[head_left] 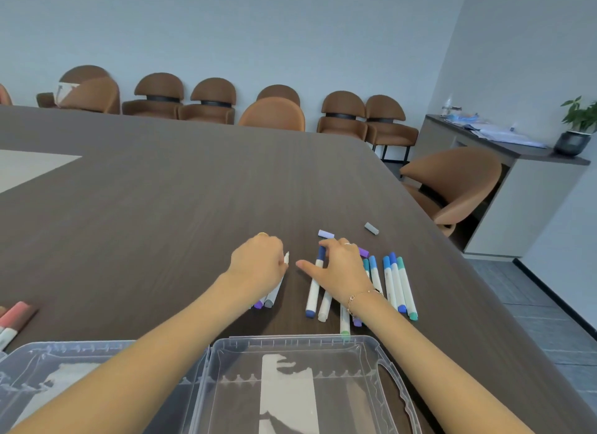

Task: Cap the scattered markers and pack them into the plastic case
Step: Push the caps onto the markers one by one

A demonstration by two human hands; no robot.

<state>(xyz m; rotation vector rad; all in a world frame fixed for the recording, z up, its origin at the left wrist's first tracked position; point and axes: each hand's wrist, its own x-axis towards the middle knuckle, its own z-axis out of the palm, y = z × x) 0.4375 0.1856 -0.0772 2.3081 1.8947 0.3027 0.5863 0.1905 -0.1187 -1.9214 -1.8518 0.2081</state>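
Head view over a dark wood-grain conference table (161, 191) in a pale-walled room; brown upholstered chairs (211, 102) line the far wall, and a grey sideboard (504, 188) at right carries papers and a potted plant (578, 123). At the near edge a clear plastic case (290, 385) lies open, both halves flat on the table; beyond it the left hand (258, 265) curls around an uncapped white marker (280, 280), its tip poking out past the knuckles; the right hand (339, 265) pinches the cap end of a dark blue marker (315, 285) lying on the wood, thumb stretched out to the left. Capped blue and teal markers (395, 281) lie side by side just right of that hand; a loose lilac cap (326, 234) and a grey cap (371, 228) rest farther out; reddish markers (14, 317) sit at the left edge.
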